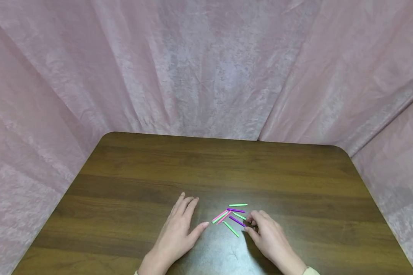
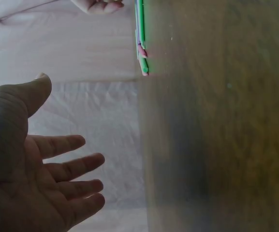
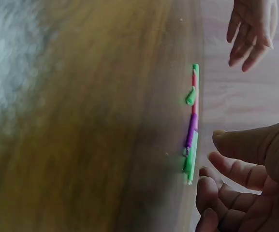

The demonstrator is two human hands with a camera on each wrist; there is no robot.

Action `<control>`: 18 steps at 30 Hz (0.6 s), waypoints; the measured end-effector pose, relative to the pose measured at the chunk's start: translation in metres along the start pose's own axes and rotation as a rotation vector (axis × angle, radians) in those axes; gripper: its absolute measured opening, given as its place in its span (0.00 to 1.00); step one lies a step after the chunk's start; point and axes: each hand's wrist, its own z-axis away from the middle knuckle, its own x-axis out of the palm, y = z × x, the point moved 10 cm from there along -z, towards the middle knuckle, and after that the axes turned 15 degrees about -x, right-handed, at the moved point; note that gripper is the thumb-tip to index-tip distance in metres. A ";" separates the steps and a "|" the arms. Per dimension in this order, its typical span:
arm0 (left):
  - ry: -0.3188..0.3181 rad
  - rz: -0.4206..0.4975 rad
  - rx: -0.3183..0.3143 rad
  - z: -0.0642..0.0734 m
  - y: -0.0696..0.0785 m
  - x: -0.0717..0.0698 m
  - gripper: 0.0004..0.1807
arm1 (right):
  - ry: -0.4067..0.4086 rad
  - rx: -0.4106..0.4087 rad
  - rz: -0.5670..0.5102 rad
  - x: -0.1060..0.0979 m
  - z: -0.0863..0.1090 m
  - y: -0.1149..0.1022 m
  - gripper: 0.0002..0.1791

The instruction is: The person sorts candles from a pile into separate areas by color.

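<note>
Several thin candles in green, pink and purple, with short wick-like tips, lie loosely grouped on the brown table. A green candle (image 1: 238,205) is farthest back, and another green candle (image 1: 231,229) is nearest the front. Close by, a purple candle (image 1: 237,221) points toward my right hand (image 1: 266,235). That hand hovers at the group's right side, fingers loosely bent, thumb and forefinger apart with nothing between them in the right wrist view. On the left of the group, my left hand (image 1: 179,227) is held with fingers spread, thumb toward a pink candle (image 1: 219,215); it holds nothing.
The wood-grain table (image 1: 141,160) has rounded far corners. Pink velvet-like curtains (image 1: 206,76) hang behind it and along both sides. A bright patch of light reflects off the tabletop between the hands.
</note>
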 end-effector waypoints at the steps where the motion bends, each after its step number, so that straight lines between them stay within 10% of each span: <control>1: -0.004 0.004 0.006 0.000 0.001 0.000 0.38 | -0.006 0.000 -0.002 0.002 -0.001 -0.001 0.15; 18: -0.023 -0.021 0.067 0.001 0.011 0.010 0.32 | -0.092 0.013 0.060 0.017 -0.006 -0.001 0.16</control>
